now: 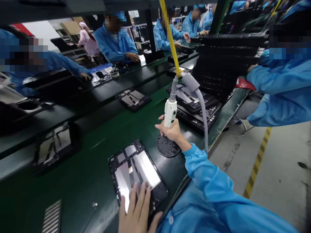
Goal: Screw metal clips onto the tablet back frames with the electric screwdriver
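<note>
While left fingers [140, 201] splay, right fingers [161, 128] grip white tool [170, 111].

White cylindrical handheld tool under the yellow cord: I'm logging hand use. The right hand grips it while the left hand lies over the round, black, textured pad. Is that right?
Not quite: the head view shows the left hand over the flat, black, rectangular device with silvery panels, not the round pad. The right hand does grip the white tool under the yellow cord.
</note>
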Available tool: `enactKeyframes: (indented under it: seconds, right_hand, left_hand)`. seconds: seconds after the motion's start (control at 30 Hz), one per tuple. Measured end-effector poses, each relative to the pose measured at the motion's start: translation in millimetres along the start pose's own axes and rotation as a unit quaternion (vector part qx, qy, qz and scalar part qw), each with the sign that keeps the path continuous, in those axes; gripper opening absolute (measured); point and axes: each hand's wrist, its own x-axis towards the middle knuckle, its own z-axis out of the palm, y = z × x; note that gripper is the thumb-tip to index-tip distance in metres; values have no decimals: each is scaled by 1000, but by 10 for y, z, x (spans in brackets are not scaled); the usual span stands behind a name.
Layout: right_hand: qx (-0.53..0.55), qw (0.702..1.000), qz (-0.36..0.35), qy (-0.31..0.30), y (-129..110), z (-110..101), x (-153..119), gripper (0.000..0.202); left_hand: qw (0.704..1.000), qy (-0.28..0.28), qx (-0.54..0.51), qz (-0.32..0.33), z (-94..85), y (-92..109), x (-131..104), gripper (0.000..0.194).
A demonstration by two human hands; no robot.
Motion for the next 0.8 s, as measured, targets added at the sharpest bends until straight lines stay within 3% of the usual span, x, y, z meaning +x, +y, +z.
enactKeyframes:
  seconds: [0.1, 0.23, 0.53, 0.8]
  right_hand:
    - [-20, 1000, 15, 2, 53, 49, 35, 42]
    - [-40, 999, 28, 1, 103, 53, 50, 45]
    - [-59, 998, 29, -5, 118, 57, 21, 39]
    - [-72, 997, 9, 4, 144, 65, 20, 49]
  left_hand:
    - [999, 13, -22, 40, 112, 40, 215, 60]
    - [998, 28, -46, 32, 162, 134, 424, 55]
    - [998, 34, -46, 41, 303, 96, 341, 63]
    - [997, 35, -58, 36, 106, 178, 410, 60]
